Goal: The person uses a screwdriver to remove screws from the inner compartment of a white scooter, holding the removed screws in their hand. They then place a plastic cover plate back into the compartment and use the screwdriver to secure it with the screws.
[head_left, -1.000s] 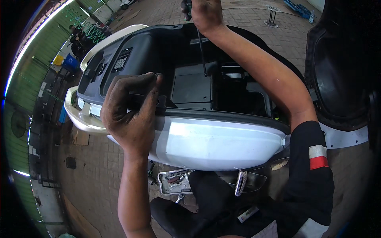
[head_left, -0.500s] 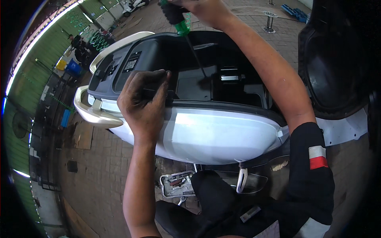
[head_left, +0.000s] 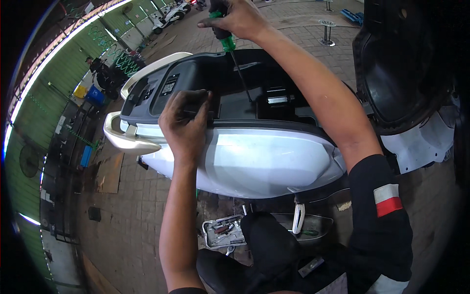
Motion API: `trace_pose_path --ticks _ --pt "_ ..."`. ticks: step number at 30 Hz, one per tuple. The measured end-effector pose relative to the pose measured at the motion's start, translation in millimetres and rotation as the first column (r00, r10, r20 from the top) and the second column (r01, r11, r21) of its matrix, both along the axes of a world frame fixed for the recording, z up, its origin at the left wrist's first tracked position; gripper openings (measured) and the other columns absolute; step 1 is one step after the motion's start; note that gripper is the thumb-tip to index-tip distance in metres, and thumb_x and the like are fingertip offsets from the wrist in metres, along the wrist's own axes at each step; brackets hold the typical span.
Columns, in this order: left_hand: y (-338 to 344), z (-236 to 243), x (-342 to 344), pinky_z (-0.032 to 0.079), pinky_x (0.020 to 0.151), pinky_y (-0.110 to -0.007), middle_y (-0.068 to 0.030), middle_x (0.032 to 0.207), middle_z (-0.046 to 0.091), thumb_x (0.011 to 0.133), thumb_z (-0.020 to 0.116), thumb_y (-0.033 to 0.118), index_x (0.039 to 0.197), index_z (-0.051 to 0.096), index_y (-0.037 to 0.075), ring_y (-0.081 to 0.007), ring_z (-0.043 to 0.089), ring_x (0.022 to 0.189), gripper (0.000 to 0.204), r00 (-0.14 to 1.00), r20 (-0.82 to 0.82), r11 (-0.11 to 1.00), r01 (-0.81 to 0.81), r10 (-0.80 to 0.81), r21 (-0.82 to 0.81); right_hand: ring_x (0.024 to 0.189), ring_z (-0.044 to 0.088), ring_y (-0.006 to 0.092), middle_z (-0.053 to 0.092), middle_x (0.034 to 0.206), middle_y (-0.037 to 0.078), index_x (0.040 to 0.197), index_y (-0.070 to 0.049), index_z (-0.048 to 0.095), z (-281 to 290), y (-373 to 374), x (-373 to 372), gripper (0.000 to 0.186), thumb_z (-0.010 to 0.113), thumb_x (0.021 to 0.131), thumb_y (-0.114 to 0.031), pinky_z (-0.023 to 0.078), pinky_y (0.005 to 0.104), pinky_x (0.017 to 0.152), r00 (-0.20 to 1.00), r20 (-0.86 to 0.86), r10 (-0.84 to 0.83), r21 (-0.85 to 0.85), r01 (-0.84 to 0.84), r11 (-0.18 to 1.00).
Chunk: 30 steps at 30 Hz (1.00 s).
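My right hand (head_left: 243,20) is closed at the top of a long screwdriver (head_left: 228,43) with a black and green handle, its thumb reaching out to the left. The shaft slants down into the dark storage compartment (head_left: 232,109) of a white scooter (head_left: 267,159), and the tip meets the compartment floor beside a shiny metal latch piece (head_left: 277,99). Over the near rim of that compartment is my left hand (head_left: 183,125), fingers curled toward the thumb. Whatever lies between those fingers, if anything, is hidden.
The raised seat (head_left: 399,83) stands at the right. Cream grab rails (head_left: 128,143) stick out at the left. Below the scooter are a metal tray (head_left: 206,235) of small tools, a ratchet (head_left: 230,250) and a footrest (head_left: 299,218). A round-topped metal stand (head_left: 327,33) is farther back.
The view has shifted a little. My right hand has changed its grip on the screwdriver handle, with the thumb now extended left. My left hand keeps its curled shape at the rim.
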<state>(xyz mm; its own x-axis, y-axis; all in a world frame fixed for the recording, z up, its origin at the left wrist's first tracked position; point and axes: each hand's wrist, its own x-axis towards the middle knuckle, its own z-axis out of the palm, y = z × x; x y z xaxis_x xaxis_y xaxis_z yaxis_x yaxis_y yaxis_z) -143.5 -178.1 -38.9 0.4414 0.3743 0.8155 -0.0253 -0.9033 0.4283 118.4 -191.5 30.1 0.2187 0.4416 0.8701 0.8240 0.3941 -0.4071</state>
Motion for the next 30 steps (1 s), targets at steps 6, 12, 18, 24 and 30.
trace_pose_path --ticks 6,12,18,24,30 --pt "9.3 -13.1 -1.2 0.051 0.061 -0.027 -0.0081 0.084 0.070 0.081 0.080 0.005 0.092 0.073 0.000 -0.0135 0.068 0.071 0.014 0.992 0.066 0.980 0.119 -0.110 -0.158 0.057 0.062 0.0139 0.063 0.071 0.005 0.095 -0.004 0.060 -6.4 17.9 -6.1 0.026 0.080 0.089 -0.019 0.051 0.0307 0.054 0.848 -0.248 0.469 0.032 -0.477 0.879" --pt "20.1 -17.9 -1.6 0.054 0.070 -0.040 -0.0109 0.084 0.068 0.074 0.081 0.014 0.089 0.073 0.007 -0.0314 0.068 0.076 0.019 0.994 0.107 0.997 -0.027 0.019 0.069 0.080 0.067 0.0136 0.068 0.089 0.006 0.118 -0.003 0.064 -15.6 9.4 -5.8 0.034 0.079 0.087 -0.008 0.054 0.0273 0.068 0.893 -0.313 0.324 -0.103 -0.371 0.923" --pt "21.3 -27.6 9.4 0.053 0.073 -0.044 -0.0096 0.081 0.068 0.074 0.077 0.019 0.087 0.079 0.014 -0.0329 0.067 0.082 0.015 0.973 0.223 0.992 -0.080 0.056 0.102 0.104 0.062 0.0134 0.067 0.117 0.005 0.123 -0.007 0.069 -15.8 1.6 53.9 0.030 0.066 0.099 -0.026 0.047 0.0297 0.094 0.999 -0.018 0.044 -0.200 -0.046 0.979" --pt "19.2 -34.4 10.2 0.053 0.077 -0.045 -0.0075 0.088 0.071 0.071 0.071 0.016 0.086 0.079 0.018 -0.0308 0.068 0.089 0.017 0.991 0.059 0.993 -0.117 0.116 0.012 0.124 0.059 0.0155 0.060 0.135 0.007 0.134 -0.007 0.064 -19.2 10.5 118.3 0.033 0.055 0.104 -0.019 0.045 0.0317 0.108 0.969 0.212 -0.128 -0.235 0.177 0.956" --pt "25.7 -36.9 20.5 0.054 0.079 -0.043 -0.0075 0.089 0.072 0.071 0.070 0.016 0.088 0.080 0.019 -0.0303 0.069 0.091 0.019 0.975 0.168 0.986 -0.155 0.143 0.057 0.118 0.061 0.0154 0.066 0.127 0.004 0.138 -0.015 0.064 3.9 3.2 124.0 0.038 0.058 0.101 -0.012 0.045 0.0295 0.105 0.943 0.329 -0.042 -0.223 0.121 0.967"
